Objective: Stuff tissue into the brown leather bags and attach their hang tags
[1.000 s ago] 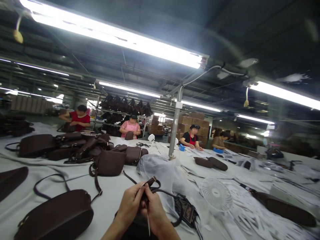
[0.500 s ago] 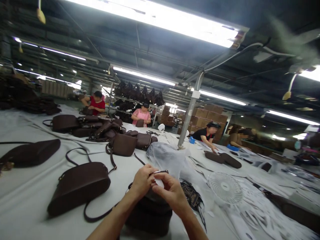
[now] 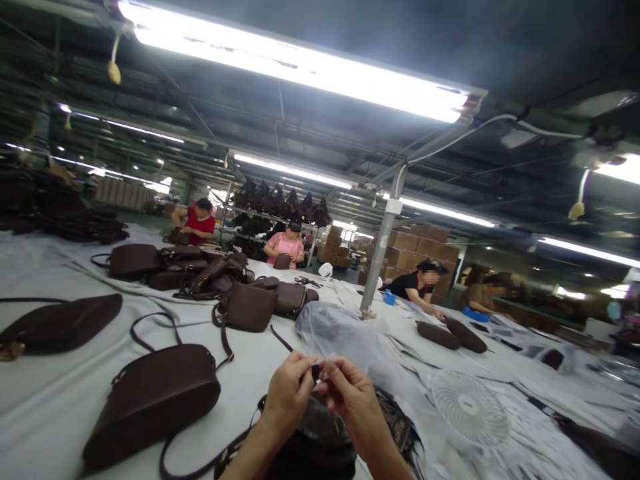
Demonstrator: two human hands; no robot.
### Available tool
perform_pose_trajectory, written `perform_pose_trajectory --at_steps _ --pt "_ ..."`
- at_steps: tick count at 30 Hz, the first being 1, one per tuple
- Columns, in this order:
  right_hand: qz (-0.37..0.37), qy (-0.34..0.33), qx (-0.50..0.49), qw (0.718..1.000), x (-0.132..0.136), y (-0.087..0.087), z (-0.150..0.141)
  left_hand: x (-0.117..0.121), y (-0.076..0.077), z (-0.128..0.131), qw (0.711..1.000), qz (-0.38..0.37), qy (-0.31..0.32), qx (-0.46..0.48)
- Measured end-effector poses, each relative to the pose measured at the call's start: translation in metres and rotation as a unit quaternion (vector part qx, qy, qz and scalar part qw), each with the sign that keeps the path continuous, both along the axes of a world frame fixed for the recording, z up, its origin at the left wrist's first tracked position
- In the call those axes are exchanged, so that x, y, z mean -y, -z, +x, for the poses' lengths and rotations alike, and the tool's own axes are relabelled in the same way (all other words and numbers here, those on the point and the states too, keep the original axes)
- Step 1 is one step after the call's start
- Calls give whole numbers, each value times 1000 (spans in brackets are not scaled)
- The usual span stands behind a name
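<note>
My left hand point(image 3: 289, 392) is closed, thumb against fingers, on a short dark strap point(image 3: 316, 371) that shows between the two hands. Fingertips of my right hand point(image 3: 354, 400) are pinched together at the strap's other side; what they grip is too small to make out. Below both hands stands a dark brown bag point(image 3: 325, 427), partly hidden by my wrists and forearms. Another dark brown handbag point(image 3: 155, 400) with a loop strap lies to the left. Black cords or tags with printed lettering point(image 3: 397, 420) lie beside my right wrist.
A pile of brown bags point(image 3: 250, 307) covers the far left of the white table point(image 3: 45, 393). Ahead are clear plastic wrapping point(image 3: 340, 333) and a metal post point(image 3: 383, 253). A white fan point(image 3: 470, 408) stands at right, by white strips. Several co-workers sit across the table.
The white piece seen between my fingers before no longer shows. My right hand has changed from a looser curl to a tighter pinch. The whole view has shifted, with things now lower.
</note>
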State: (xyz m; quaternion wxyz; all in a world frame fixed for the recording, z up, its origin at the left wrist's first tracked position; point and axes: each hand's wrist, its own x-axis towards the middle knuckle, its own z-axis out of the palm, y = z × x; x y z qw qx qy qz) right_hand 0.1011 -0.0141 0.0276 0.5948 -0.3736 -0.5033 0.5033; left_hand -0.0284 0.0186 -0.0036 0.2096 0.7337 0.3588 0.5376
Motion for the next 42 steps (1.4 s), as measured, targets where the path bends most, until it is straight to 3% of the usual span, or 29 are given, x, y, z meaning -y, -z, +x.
perform_pose_trajectory --at_steps 7,11,20,26,30,38,42 --pt "-67 19 84 994 -1 8 -8 6 1 3 994 -60 -57 73" --pt "-104 28 124 986 -2 10 -9 9 -1 2 991 -60 -91 83" --pt "-122 31 127 984 -5 7 -5 12 4 5 993 -40 -106 33" --pt "-153 -18 55 986 -8 9 -3 15 15 6 994 44 -94 -17" --pt "-125 -33 -13 992 -8 15 -4 16 18 3 994 62 -88 -12" --pt "-104 -61 -61 991 -7 24 -5 17 12 0 997 19 -64 25" --pt "-130 -70 -76 986 -7 25 -5 17 8 -2 997 9 -62 33"
